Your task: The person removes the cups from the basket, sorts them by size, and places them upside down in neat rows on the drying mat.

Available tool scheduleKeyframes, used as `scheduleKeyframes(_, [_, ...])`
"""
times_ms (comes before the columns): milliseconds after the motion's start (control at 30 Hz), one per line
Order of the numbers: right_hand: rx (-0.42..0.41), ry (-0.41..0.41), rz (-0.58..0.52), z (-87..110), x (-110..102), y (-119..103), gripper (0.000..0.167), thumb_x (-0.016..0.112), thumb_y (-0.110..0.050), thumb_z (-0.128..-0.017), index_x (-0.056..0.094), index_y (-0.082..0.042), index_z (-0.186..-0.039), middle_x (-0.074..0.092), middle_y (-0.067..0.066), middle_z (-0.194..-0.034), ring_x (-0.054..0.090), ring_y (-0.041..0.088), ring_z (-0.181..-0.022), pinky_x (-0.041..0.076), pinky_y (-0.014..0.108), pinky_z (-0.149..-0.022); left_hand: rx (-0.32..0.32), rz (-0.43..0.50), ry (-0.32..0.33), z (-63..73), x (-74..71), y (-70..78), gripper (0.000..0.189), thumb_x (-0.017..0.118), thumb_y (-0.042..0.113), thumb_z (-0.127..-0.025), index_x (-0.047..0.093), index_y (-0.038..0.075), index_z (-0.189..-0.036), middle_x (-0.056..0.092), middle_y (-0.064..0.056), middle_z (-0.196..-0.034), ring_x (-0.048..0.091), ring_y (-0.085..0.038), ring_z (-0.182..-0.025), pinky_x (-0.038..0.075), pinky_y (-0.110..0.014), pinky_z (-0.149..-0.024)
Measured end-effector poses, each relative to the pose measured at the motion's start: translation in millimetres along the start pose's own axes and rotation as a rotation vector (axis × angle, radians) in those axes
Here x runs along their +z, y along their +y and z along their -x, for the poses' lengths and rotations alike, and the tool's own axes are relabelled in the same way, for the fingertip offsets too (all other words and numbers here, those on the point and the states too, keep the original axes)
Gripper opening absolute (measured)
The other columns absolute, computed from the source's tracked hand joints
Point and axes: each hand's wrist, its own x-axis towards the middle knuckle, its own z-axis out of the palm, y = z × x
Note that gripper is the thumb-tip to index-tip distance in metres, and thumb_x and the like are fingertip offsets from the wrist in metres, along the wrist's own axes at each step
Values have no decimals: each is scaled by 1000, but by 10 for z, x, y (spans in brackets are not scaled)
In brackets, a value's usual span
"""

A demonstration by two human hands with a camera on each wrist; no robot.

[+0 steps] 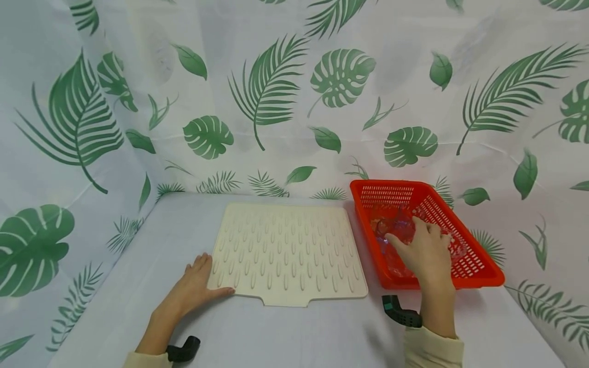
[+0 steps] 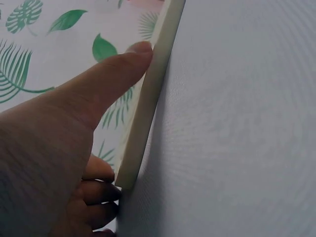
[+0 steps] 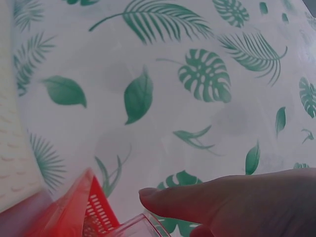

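At the right of the table (image 1: 285, 335), just beside the board (image 1: 285, 250), stands the red basket (image 1: 480, 281), and the clear pieces (image 1: 398, 225) lie inside it. The right hand (image 1: 428, 253) is the nearer one and reaches over the near rim, thumb and fingers spread apart; whether the tips touch a piece I cannot tell, though a clear edge (image 3: 140, 227) shows just beside the thumb in the right wrist view. Several pieces lie ahead of this hand and to its left — around the gap between thumb and fingers. The basket's long axis runs from near to far, its far end leaning left. Across the board, the left hand (image 1: 198, 281) rests at the near left corner — thumb along the near edge, fingers by the left edge, not clamped.
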Motion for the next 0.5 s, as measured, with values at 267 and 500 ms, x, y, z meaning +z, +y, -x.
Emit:
scheduleKeyframes(267, [-55,4,8,-7,-1,17,100,78,-43,-82,26,2,-155,28,41,-149,26,61,-130,39,81,-93,16,-14,9,15,14,-4,120,71,70,-78,27,-16,-150,26,-38,-157,21,-52,-149,19,-66,-121])
scheduleKeyframes(500, [-80,-5,1,10,4,9,103,82,-40,-78,28,1,-155,29,39,-149,26,58,-129,40,81,-94,19,-18,22,17,32,2,120,71,70,-78,27,-17,-150,26,-37,-157,21,-51,-149,18,-67,-121])
